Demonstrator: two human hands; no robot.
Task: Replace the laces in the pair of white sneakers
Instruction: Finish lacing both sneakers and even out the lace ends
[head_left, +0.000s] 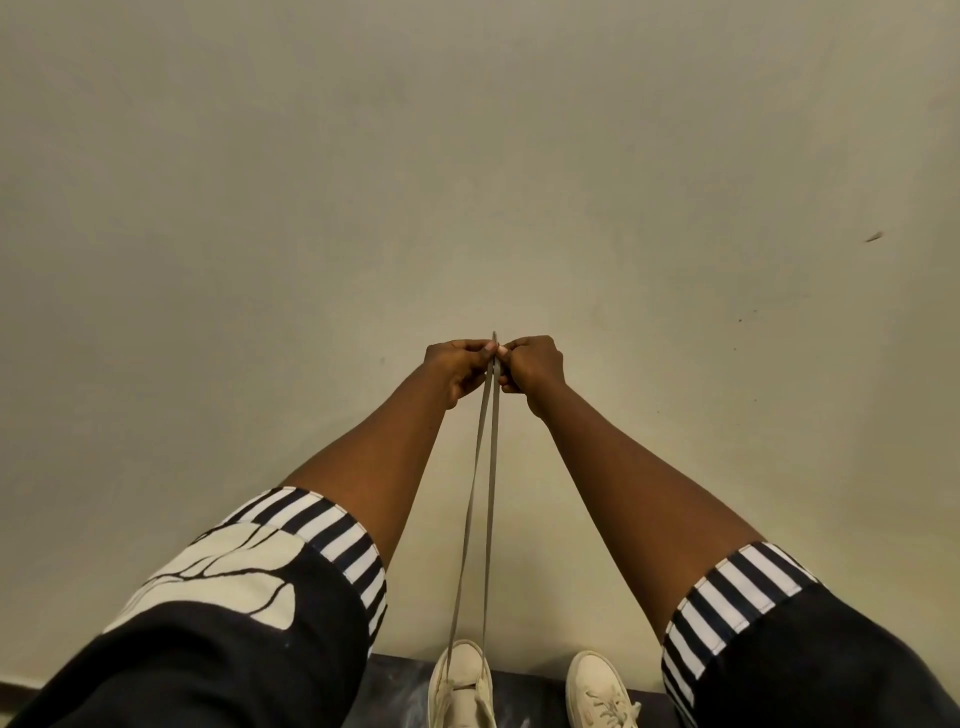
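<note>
1. Nearest the camera, two white sneakers stand on a dark, mottled surface (530, 701). I cannot tell whether it is a worktop or the floor.
2. The left-side sneaker (460, 680) carries the grey lace (483, 519). Both strands rise from its front, taut and almost parallel.
3. The right-side sneaker (597, 691) shows a pale lace crossed over its tongue. I cannot tell whether that lace is the old one or a replacement.
4. Black sleeves with striped cuffs (332, 535) frame the forearms.
5. Further out, the left hand (457, 366) and the right hand (535, 366) meet. Each grip is a pinch, with the fingers curled and pressed onto the lace ends, which are held together.
6. Status, as I judge it: the lace is seated in the lowest eyelets and its ends are being evened. Crossing it through the upper eyelets and tying it remain to be done.
7. Beyond the hands is a plain beige wall (467, 156) with a few small dark marks.
</note>
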